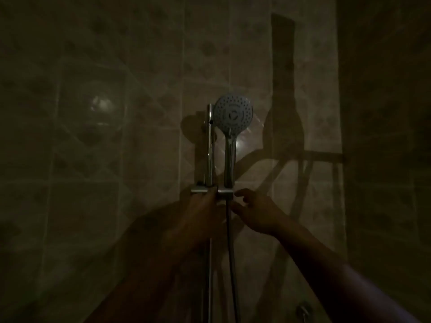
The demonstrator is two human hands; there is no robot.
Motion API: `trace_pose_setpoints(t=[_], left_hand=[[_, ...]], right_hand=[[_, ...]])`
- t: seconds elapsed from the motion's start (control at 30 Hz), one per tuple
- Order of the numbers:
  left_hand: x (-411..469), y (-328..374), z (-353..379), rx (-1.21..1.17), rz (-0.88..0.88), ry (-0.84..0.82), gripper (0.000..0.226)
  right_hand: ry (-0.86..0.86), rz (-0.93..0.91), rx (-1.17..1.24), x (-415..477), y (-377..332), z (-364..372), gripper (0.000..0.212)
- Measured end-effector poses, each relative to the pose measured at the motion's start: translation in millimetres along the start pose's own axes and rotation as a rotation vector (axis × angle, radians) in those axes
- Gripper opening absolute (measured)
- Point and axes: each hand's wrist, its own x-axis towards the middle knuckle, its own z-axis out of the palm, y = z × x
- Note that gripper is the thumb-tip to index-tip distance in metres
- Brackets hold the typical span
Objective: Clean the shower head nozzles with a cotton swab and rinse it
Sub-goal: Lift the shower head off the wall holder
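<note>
Left hand (pixel 200 210): raised to the bracket (pixel 211 191) on the rail; fingers wrapped over the bracket's left part, gripping it, with the thumb side against the clamp.
Right hand (pixel 256 214): raised just right of the clamp, fingers loosely spread and curled, holding nothing; fingertips near the clamp and hose, contact unclear in the dim light.
Bracket: chrome crosspiece joining the rail to the clamp (pixel 225 195) that carries the shower handle.
Shower head (pixel 233 114): seated upright in the clamp, to the right of the rail and above both hands. Round, pale face turned toward the camera; rings of small dark nozzle dots around a central round control marked with a curved shape. Chrome handle (pixel 229 159) tapers down from the face into the clamp.
Hose (pixel 231 252): dark, hanging straight down from below the clamp, between the two forearms.
Rail (pixel 210 145): vertical chrome bar, fixed to the wall, running above and below the bracket.
Wall (pixel 116 113): glossy beige tiles with diamond pattern; dim light, strong shadows of the fittings to the right.
</note>
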Motion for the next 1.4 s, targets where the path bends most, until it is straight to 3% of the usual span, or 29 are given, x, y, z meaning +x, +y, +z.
trace_pose_setpoints(t=[0.23,0.37,0.47,0.67,0.8,1.03,1.2,1.3,1.4], left_hand=[[37.3,-0.2,-19.6,-0.232,-0.125,0.002,0.048],[53.4,1.2,-14.5,-0.407,-0.123,-0.053,0.034],[63.4,1.4,-7.3,-0.514,-0.137,-0.149,0.049],[86.4,-5.6,14.6,-0.777,-0.281,-0.24,0.037],[90.1,-16.1,30.9,-0.765,-0.18,-0.165,0.056],[96.1,-17.9,24.8,-0.906,-0.168,-0.156,0.046],[117.3,-2.2,-4.6,-0.873,-0.087,-0.094,0.053],[122.4,19.9,-14.3,-0.847,-0.058,-0.108,0.05],[116.3,51.2,-18.1,-0.827,-0.027,-0.139,0.052]], right_hand=[[0.009,-0.018,0.04,40.3,-21.9,-26.4,0.044],[0.053,-0.015,0.029,63.9,-29.9,-31.2,0.044],[0.061,0.007,0.053,76.1,-38.2,-32.3,0.053],[0.168,-0.012,0.09,94.1,-46.5,-26.2,0.039],[0.247,-0.024,0.088,93.4,-50.2,-21.5,0.037],[0.26,0.03,0.164,98.5,-53.8,-27.6,0.049],[0.38,-0.006,0.189,103.7,-66.9,-62.1,0.048],[0.419,-0.049,0.088,87.9,-73.2,-88.5,0.044],[0.418,-0.04,0.063,64.2,-71.6,-114.9,0.058]])
